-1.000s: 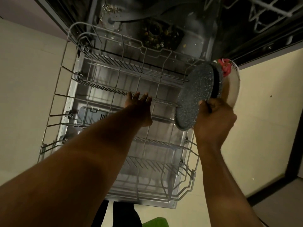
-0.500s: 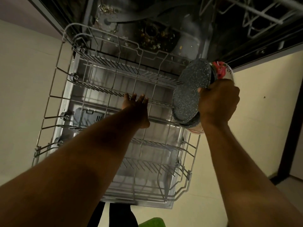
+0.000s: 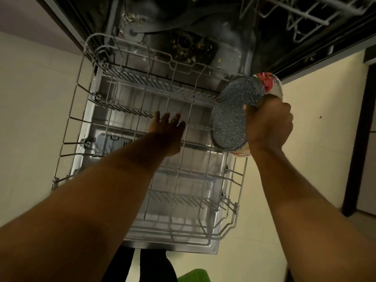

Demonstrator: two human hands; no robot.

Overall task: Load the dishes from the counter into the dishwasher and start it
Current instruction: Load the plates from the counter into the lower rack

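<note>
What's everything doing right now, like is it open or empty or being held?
Door, open, lying flat.
Lower rack, pulled out, no dishes in it.
Upper rack, partly in view, no dishes seen.
Tub floor, dirty with food bits.
Left hand, open, fingers spread over the rack.
Right hand, gripping two plates.
Grey plate, on edge, in that grip.
Flowered plate, behind the grey one, same grip.

Cream floor, smooth, faint tile seams, on both sides. Small dark speck on the floor, right side. Dark vertical strip near right edge, running down to the floor. Bright green object at bottom edge, cut off, kind unclear. Black fabric just beside it. Mauve-grey surface top left.
</note>
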